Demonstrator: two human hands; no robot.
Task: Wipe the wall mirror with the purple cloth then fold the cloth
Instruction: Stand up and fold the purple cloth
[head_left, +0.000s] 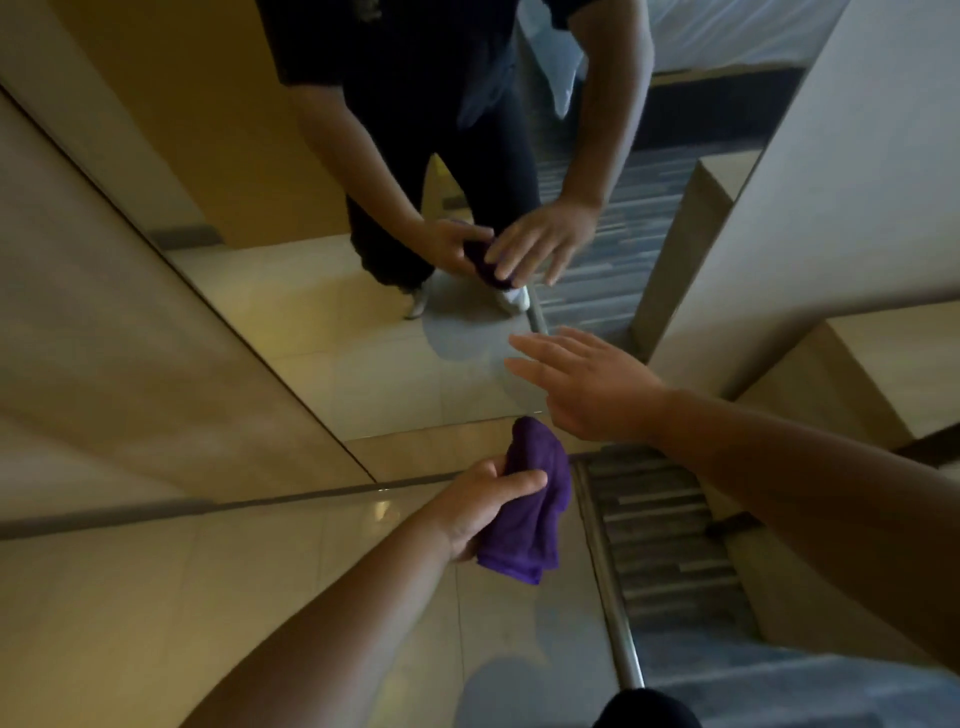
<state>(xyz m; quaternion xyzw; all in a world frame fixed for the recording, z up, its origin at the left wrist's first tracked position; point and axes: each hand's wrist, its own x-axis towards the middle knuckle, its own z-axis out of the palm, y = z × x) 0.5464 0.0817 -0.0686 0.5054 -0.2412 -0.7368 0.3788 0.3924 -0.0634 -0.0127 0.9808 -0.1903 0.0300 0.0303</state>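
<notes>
My left hand grips a bunched purple cloth just in front of the bottom edge of the wall mirror. The cloth hangs in loose folds below my fingers. My right hand is stretched out flat toward the lower part of the mirror, fingers spread, holding nothing. It is above and to the right of the cloth, apart from it. The mirror reflects both hands, the cloth, dark trousers and white shoes.
A beige wall panel borders the mirror on the left and a pale wall corner on the right. Below lie glossy floor tiles, a metal threshold strip and striped carpet.
</notes>
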